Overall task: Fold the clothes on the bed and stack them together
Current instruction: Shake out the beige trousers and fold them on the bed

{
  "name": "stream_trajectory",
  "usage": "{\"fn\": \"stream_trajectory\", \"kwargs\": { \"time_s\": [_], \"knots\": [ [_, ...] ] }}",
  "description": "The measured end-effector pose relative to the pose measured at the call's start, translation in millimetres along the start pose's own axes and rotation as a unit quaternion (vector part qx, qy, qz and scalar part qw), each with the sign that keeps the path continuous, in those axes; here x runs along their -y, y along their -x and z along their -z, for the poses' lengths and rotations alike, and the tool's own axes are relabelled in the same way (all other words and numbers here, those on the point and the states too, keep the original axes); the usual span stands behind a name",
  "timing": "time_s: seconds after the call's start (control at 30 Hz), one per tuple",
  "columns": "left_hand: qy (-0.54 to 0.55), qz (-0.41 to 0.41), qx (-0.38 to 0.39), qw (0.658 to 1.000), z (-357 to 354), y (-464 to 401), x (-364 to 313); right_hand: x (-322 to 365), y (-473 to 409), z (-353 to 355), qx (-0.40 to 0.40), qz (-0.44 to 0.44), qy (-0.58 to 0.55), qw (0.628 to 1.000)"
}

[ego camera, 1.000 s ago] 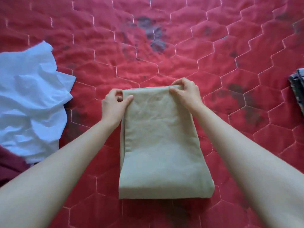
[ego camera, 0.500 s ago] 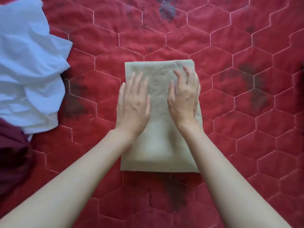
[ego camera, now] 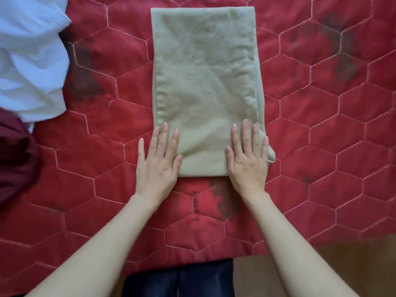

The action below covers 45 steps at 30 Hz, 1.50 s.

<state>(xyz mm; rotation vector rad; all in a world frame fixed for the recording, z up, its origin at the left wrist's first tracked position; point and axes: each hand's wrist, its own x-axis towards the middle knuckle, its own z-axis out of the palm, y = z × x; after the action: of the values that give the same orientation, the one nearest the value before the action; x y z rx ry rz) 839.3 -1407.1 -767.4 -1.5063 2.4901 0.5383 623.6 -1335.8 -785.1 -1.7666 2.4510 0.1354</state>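
— Khaki cotton, by the look of it; is that the piece you are working on?

— It is; the khaki garment (ego camera: 205, 86) is lying folded into a long rectangle in the middle of the red quilted bedspread (ego camera: 321, 125), and I am pressing on its near end. My left hand (ego camera: 158, 166) is lying flat with straight fingers on the near left corner, partly on the quilt; my right hand (ego camera: 248, 161) is lying flat on the near right corner; the two are apart, gripping nothing.

— How far along are you?

— I am judging this one nearly done; it may want one more fold to make it compact. A crumpled white garment (ego camera: 30, 61) and a dark maroon garment (ego camera: 15, 155) are lying unfolded at the left, touching each other and well apart from the khaki piece; those are waiting, and I am seeing no stack anywhere here.

— Any label or writing to read?

— I am finding none; the khaki face is plain, and the quilt is showing only pale hexagon stitching and dark blotches.
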Motion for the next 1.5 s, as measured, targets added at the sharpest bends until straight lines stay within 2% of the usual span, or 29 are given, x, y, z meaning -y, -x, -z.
{"fn": "stream_trajectory", "kwargs": {
  "time_s": [0.13, 0.2, 0.23, 0.3, 0.37, 0.43, 0.57, 0.63, 0.83, 1.07, 1.2, 1.33, 1.5],
  "knots": [
    [-0.033, 0.007, -0.016, 0.999, -0.4, -0.5, -1.5, -1.3, 8.7, 3.4, 0.004, -0.077, -0.022, 0.997],
    [-0.053, -0.017, -0.044, 0.997, 1.3, -4.4, -8.4, 10.3, 5.9, 9.9, -0.018, -0.108, -0.019, 0.994],
    [-0.056, -0.046, -0.061, 0.995, 1.5, -9.0, -12.8, 19.4, 1.4, 12.6, -0.037, -0.097, -0.03, 0.994],
    [-0.052, -0.107, -0.087, 0.989, -0.5, -23.0, -20.5, 40.5, -12.1, 14.0, -0.064, -0.018, -0.081, 0.994],
    [-0.052, -0.122, -0.093, 0.987, -4.4, -37.1, -24.3, 55.6, -25.9, 8.8, -0.06, 0.051, -0.112, 0.991],
    [-0.052, -0.095, -0.091, 0.99, -10.0, -41.8, -25.6, 54.3, -33.3, 0.3, -0.05, 0.055, -0.094, 0.993],
    [-0.001, 0.044, -0.092, 0.995, -15.4, -34.5, -24.5, 18.0, -20.5, -9.9, -0.058, -0.023, -0.042, 0.997],
    [0.002, 0.06, -0.087, 0.994, -13.0, -35.6, -25.0, 6.6, -15.8, -11.1, -0.058, -0.059, -0.048, 0.995],
    [-0.066, -0.095, -0.076, 0.99, 7.5, -97.9, -21.0, 7.2, -15.3, -15.4, -0.076, -0.077, -0.044, 0.993],
    [-0.111, -0.163, -0.08, 0.977, 57.1, -231.2, -14.2, 6.0, -15.8, -21.9, -0.09, -0.071, -0.055, 0.992],
    [-0.123, -0.17, -0.069, 0.975, 77.4, -273.1, -4.8, 5.4, -15.7, -21.5, -0.089, -0.07, -0.054, 0.992],
    [-0.101, -0.171, -0.089, 0.976, 80.8, -271.2, -0.7, 5.6, -17.8, -19.6, -0.095, -0.068, -0.059, 0.991],
    [-0.071, -0.11, -0.1, 0.986, 77.3, -247.2, 15.0, -11.5, -24.7, -12.9, -0.08, -0.01, -0.044, 0.996]
  ]
}}
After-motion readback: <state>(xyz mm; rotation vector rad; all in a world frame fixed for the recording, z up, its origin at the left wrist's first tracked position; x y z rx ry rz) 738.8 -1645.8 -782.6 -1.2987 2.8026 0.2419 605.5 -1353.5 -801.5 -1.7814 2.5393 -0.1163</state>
